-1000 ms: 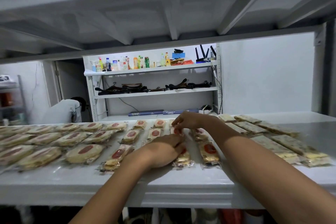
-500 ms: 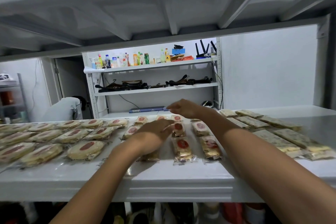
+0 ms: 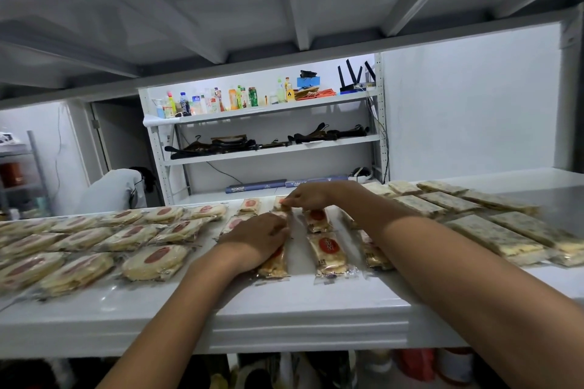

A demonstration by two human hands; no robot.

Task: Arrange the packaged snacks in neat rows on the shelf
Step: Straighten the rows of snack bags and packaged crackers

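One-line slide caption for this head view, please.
Left hand and right hand handle red-labelled snack packs on a white shelf.

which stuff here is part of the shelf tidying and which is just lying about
Job: round snack packs, narrow red-label packs, pale rectangular packs, the shelf, left hand, right hand.
Lying about: bottles, hangers, router on the far rack.

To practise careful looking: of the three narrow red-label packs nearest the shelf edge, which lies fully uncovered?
The middle pack: the left hand rests on its left neighbour, and the right forearm partly hides its right neighbour.
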